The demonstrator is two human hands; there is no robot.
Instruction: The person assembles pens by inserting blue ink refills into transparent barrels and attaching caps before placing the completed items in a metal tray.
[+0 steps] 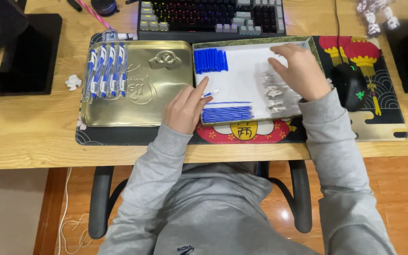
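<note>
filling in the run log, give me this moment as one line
left hand: holds small blue-white pen part | right hand: on clear pen barrels | white tray | finished pens on gold tin lid

On the tabletop [24,137] before you lies a desk mat [383,123]. On it the tin lid [142,101] sits left, touching the shallow tray [241,78] at right. Finished pens [106,70] lie on the lid's left part. In the tray, caps [210,60] lie far-left, refills [227,114] near-left, clear parts [274,92] right. A keyboard [211,16] sits behind, a mouse [350,85] right of the tray.
</note>
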